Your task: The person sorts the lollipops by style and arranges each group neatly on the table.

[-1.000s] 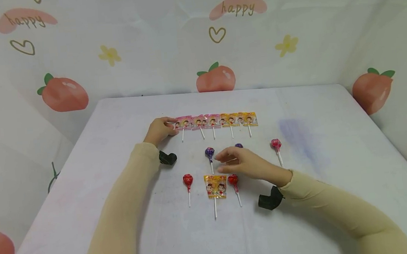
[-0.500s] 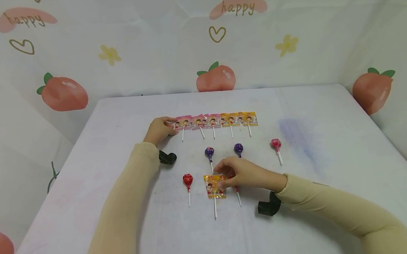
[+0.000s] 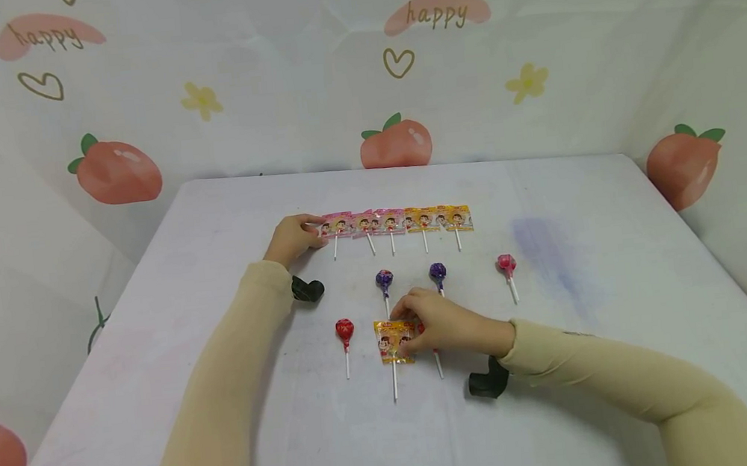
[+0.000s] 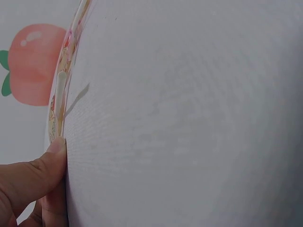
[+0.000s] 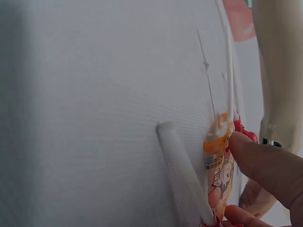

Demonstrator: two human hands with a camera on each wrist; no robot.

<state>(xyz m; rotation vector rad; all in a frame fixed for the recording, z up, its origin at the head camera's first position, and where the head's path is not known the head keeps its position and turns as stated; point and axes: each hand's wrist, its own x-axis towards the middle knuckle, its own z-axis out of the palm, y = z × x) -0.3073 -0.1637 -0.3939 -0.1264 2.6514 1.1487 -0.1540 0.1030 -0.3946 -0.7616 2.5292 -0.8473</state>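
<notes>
My left hand (image 3: 294, 238) is at the far-left end of a row of flat-wrapped lollipops, its thumb and fingers pinching the edge of the end pink-wrapped lollipop (image 3: 336, 226). The thumbtip meets that wrapper in the left wrist view. Nearer the front, my right hand (image 3: 453, 323) grips the right side of an orange-wrapped lollipop (image 3: 391, 344), thumb on its wrapper (image 5: 220, 163); the lollipop lies flat with its stick toward me. Partly under the right hand lies a red ball lollipop, its stick (image 3: 438, 364) showing and its head mostly hidden.
Another red ball lollipop (image 3: 345, 331) lies left of the orange one. Two purple ball lollipops (image 3: 385, 280) and a pink ball lollipop (image 3: 507, 265) lie between the hands and to the right. Orange-wrapped lollipops (image 3: 457, 218) end the back row. A patterned cloth (image 3: 305, 82) hangs behind the white table (image 3: 169, 283).
My right hand has come down and toward me from beside the purple lollipops onto the orange-wrapped lollipop, and its fingers have closed in on the wrapper. The left hand stays put.
</notes>
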